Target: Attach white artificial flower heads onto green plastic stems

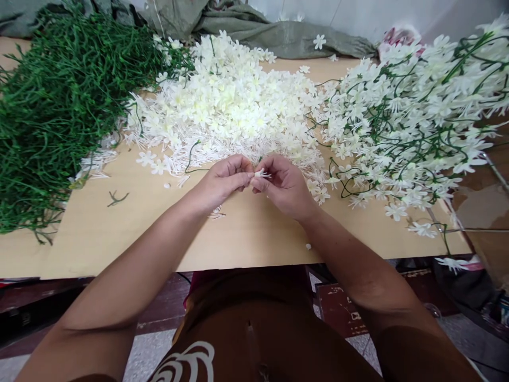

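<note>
At the centre of the frame, a small white flower [261, 173] is pinched between the fingers of the left hand [222, 180] and the right hand [283, 185], just above the desk [119, 233]. A loose flower heap [226, 106] lies just behind; green stems [55, 106] are piled at upper left, finished sprays [417, 116] at right.

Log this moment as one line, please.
left hand: pinching white flower | right hand: pinching same flower | loose flower pile behind | green stems left
</note>
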The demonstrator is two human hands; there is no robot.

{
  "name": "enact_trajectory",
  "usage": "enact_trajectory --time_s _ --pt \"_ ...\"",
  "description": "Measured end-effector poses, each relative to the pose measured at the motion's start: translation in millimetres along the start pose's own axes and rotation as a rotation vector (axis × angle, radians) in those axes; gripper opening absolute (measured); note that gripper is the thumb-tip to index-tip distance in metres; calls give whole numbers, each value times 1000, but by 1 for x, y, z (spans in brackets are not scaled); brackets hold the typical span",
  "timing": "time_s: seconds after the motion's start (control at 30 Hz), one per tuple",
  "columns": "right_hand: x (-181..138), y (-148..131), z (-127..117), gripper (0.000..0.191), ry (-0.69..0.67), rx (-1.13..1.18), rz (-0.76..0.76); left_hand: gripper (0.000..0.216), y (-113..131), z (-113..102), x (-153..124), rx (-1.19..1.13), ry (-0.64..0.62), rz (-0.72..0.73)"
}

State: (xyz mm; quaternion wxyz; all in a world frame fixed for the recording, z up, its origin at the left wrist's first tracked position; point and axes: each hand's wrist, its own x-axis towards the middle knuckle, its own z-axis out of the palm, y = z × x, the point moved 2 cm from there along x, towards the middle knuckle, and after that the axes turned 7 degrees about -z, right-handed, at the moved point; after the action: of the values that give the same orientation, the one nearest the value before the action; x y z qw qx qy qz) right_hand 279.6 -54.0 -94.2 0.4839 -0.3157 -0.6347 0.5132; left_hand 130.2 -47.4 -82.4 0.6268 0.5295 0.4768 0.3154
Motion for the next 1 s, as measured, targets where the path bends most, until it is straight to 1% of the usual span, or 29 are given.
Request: enact_trajectory --time_s 0.1,0.17,0.23,0.27,0.33,0.37,0.43,0.5,0.57,0.67,0.73,0.83,0.9,1.0 --pt "0 0 -1 38 20 -19 -32 15 3 0 1 34 0 0" --pt "0 0 -3 37 51 -66 -51 16 8 -3 -1 97 -39 13" --pt "-1 0 -6 35 79 -104 -55 16 14 -13 -5 246 -59 41" --pt "-1 1 -8 35 94 -115 -53 16 15 -20 -6 355 -43 62" --pt "-1 2 -14 34 125 -132 -40 14 16 -40 -9 574 112 134" --pt "-1 2 -17 34 139 -137 -30 12 14 -50 -9 683 164 146" --pt "-1 2 -20 34 140 -134 -3 15 8 -64 -7 883 233 124" --pt "-2 1 -19 35 94 -111 36 9 2 -70 -4 983 278 132" --pt "-4 0 -13 36 11 -85 82 4 0 -70 -1 1018 323 115" --pt "-7 3 -4 36 -111 -60 149 4 1 -66 1 1028 393 59" --pt "-8 7 0 32 -154 -70 160 4 2 -64 2 1025 416 62" --pt "-7 12 -1 24 -154 -141 118 4 4 -65 3 994 426 113" --pt "-5 13 -5 21 -133 -178 86 5 4 -69 3 972 443 117" --pt "-3 14 -13 22 -77 -174 79 2 5 -77 2 959 528 107"
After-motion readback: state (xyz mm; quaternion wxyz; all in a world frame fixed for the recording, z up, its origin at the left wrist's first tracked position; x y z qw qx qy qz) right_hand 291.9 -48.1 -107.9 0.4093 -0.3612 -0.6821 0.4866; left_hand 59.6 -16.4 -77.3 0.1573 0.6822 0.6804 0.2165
